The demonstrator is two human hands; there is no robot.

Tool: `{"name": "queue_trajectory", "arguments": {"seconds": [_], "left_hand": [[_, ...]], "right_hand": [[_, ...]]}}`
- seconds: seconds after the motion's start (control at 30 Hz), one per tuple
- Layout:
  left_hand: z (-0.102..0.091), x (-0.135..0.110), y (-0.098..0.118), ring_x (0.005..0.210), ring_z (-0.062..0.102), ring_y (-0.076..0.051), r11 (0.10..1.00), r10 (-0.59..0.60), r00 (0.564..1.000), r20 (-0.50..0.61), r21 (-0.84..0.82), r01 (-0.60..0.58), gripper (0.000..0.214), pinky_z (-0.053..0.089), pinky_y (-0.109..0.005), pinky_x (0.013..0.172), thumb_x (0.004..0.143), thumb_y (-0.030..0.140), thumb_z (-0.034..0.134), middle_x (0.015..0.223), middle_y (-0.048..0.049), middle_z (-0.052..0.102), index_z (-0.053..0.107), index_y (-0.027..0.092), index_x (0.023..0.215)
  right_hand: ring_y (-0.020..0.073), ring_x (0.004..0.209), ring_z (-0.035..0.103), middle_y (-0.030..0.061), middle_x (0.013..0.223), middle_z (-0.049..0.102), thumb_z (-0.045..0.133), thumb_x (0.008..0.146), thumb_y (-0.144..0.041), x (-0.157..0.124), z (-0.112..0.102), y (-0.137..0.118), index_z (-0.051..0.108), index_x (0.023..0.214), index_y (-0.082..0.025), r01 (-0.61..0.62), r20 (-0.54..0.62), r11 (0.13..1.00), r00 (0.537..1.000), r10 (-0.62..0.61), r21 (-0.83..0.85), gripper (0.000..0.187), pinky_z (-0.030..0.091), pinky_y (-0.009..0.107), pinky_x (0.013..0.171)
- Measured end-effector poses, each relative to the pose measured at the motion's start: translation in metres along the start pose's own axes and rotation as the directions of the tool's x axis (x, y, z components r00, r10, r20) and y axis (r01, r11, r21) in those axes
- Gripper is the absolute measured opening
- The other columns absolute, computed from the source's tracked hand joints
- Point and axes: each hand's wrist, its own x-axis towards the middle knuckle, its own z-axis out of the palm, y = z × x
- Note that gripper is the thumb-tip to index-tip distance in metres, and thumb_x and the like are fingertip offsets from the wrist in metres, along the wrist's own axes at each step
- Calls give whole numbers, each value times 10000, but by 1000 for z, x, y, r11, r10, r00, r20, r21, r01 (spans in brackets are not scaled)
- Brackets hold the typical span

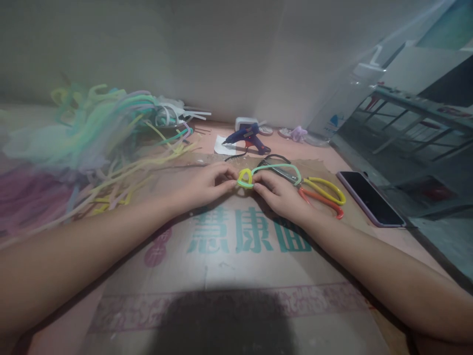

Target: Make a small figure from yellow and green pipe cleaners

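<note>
My left hand (212,183) pinches the left side of a small yellow pipe cleaner loop (245,173) between thumb and fingertips. At its right side my right hand (278,193) has thumb and finger closed on a light green pipe cleaner (275,166). The green stem runs across the base of the yellow loop, and its long free part arches over the right hand. Both hands are above a printed cardboard sheet (221,276). Just right of my right hand lies a metal tool with one yellow and one orange handle (325,191), partly hidden by that hand.
A blue glue gun (247,134) stands behind the hands on a white card (222,146). Loose pastel pipe cleaners (121,113) are heaped at left, partly blurred. A phone (370,197) lies at right, with a clear plastic bottle (345,103) behind near the table edge.
</note>
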Motion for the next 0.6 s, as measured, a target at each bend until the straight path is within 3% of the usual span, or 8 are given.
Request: {"name": "queue_trajectory", "arguments": {"seconds": [0.3, 0.4, 0.6], "left_hand": [[4, -4, -3, 1056, 664, -215, 995, -75, 997, -13, -65, 74, 314, 517, -388, 958, 867, 266, 600, 1151, -77, 695, 572, 203, 1174], [5, -3, -6, 1056, 653, -210, 992, -88, 993, -79, -98, 80, 365, 516, -386, 953, 867, 291, 608, 1171, -85, 663, 528, 200, 1212], [0, 0, -9, 879, 611, -190, 981, -186, 963, -193, 16, 192, 262, 473, -320, 785, 935, 437, 535, 935, -34, 654, 578, 178, 937]], "right_hand": [[196, 848, 617, 44, 900, 671, 488, 923, -207, 1, 1, 0, 594, 898, -198, -40, -20, 999, 999, 40, 0, 109, 481, 328, 799], [197, 867, 618, 45, 919, 678, 496, 922, -200, 0, 1, 0, 601, 914, -204, -41, -24, 999, 999, 41, -17, 105, 479, 329, 815], [201, 897, 623, 53, 947, 689, 498, 927, -200, 0, 2, 0, 612, 936, -201, -10, -30, 999, 1000, 8, -46, 115, 472, 334, 843]]}}
